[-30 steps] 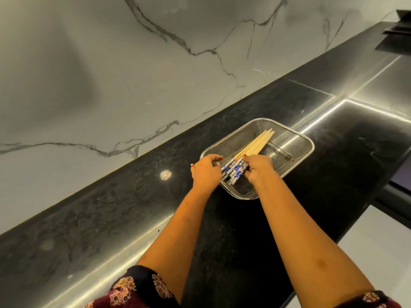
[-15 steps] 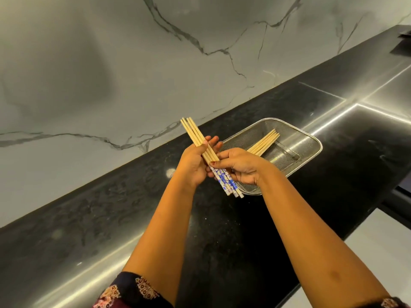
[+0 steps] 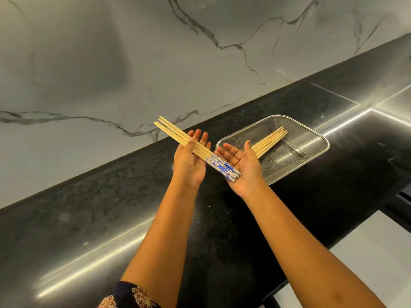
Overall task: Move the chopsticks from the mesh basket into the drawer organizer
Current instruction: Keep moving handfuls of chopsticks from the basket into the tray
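A bundle of several wooden chopsticks (image 3: 178,135) with blue-and-white patterned ends lies across both my hands, above the counter and left of the basket. My left hand (image 3: 191,161) holds the bundle near its middle, thumb pressed on top. My right hand (image 3: 242,161) is palm up with fingers spread, and the patterned ends rest on its palm. The steel mesh basket (image 3: 315,150) sits on the black counter just behind my right hand. Several more chopsticks (image 3: 272,138) lie in it, their near ends hidden behind my right hand. No drawer organizer is in view.
The black stone counter (image 3: 111,207) runs diagonally from lower left to upper right, against a grey-veined marble wall (image 3: 133,63). The counter's front edge drops to a pale floor (image 3: 367,252) at lower right.
Both hands took a bundle of chopsticks out of the basket and raised it to the left. My right hand has since unfolded, palm up, under the patterned ends.
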